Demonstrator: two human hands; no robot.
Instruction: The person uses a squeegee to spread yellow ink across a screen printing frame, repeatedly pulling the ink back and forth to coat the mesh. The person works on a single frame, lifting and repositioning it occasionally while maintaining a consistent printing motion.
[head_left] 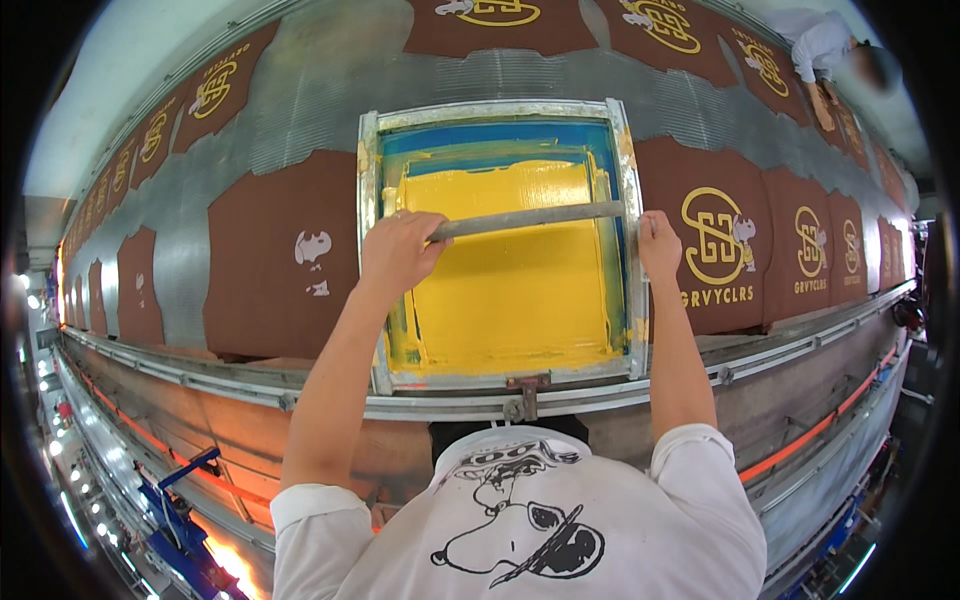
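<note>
A metal-framed screen (500, 310) coated with yellow ink over blue mesh lies across the middle of a long printing table. My left hand (402, 250) grips the left end of a long grey squeegee bar (530, 215), which slants over the upper part of the ink. My right hand (659, 245) is closed at the screen's right side, by the bar's other end; whether it holds the bar or the frame I cannot make out. A brown garment piece (260, 260) with small white print patches lies left of the screen; another (715, 170), with a yellow emblem, lies right.
More brown pieces (500, 35) line both sides of the metal table (300, 100). A co-worker (810, 45) in white bends over the far right end. A metal rail (200, 370) runs along the near edge, above an orange bar (805, 430). Blue machinery (165, 500) stands lower left.
</note>
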